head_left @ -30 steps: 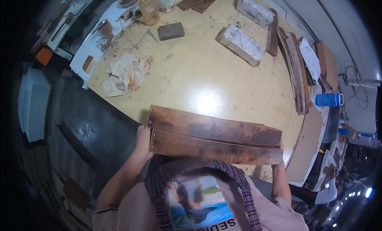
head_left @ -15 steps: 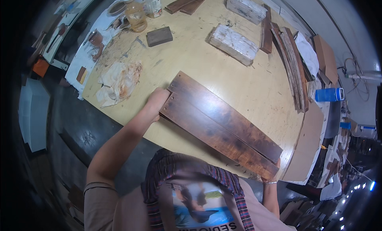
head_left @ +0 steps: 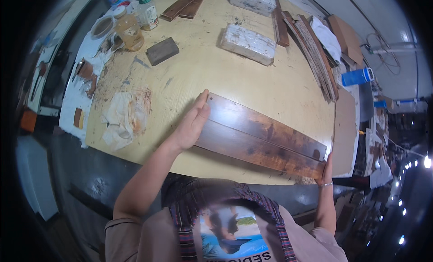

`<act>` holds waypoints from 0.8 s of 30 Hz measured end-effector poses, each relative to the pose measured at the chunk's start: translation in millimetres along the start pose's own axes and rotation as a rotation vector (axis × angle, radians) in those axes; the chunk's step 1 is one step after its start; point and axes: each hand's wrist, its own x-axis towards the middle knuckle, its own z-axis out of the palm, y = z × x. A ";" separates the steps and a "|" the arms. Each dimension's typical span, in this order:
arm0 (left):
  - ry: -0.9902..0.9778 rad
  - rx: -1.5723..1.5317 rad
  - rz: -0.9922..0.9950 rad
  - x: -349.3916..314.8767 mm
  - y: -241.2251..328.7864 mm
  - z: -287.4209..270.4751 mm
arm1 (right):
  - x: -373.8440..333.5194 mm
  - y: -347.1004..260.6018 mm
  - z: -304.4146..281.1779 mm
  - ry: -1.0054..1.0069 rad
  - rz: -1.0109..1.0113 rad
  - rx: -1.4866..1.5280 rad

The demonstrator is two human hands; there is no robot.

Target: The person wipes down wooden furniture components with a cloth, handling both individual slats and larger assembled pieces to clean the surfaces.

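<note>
Two dark brown stained wooden boards [head_left: 261, 133] lie side by side, long edges touching, slanting from centre to lower right near the table's front edge. My left hand [head_left: 191, 125] presses along their left end, fingers stretched along the end edge and thumb by the top face. Round the right end is my right hand [head_left: 327, 169], partly hidden by the boards, with a bracelet at the wrist. The boards are held between both hands. Whether they rest on the yellowish table [head_left: 189, 72] or sit slightly above it, I cannot tell.
A stained cloth [head_left: 128, 115] lies left. Beyond are a dark rectangular block [head_left: 162, 51], a jar of amber liquid [head_left: 129, 29] and a bottle [head_left: 148, 16]. Two wrapped blocks, one nearer [head_left: 249, 44], stand at the back. Wooden strips [head_left: 311, 54] and a blue jug [head_left: 356, 77] are right.
My left hand has shifted from gripping the boards' left corner to lying along their end. The boards have turned a little toward level, and the right hand has moved up and right in view.
</note>
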 end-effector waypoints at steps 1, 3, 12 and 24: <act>-0.022 -0.011 0.001 1.2 -0.7 -2.4 | -0.2 0.2 -3.9 0.031 -0.018 -0.021; -0.048 -0.098 -0.003 2.2 -4.3 -4.7 | 2.2 1.9 -5.3 0.082 -0.045 -0.073; -0.108 -0.294 0.020 3.3 -32.3 -12.2 | -3.7 8.0 7.3 0.247 -0.090 -0.073; -0.124 -0.644 -0.189 8.4 -55.5 -10.2 | 22.5 41.9 -39.5 0.195 -0.051 0.139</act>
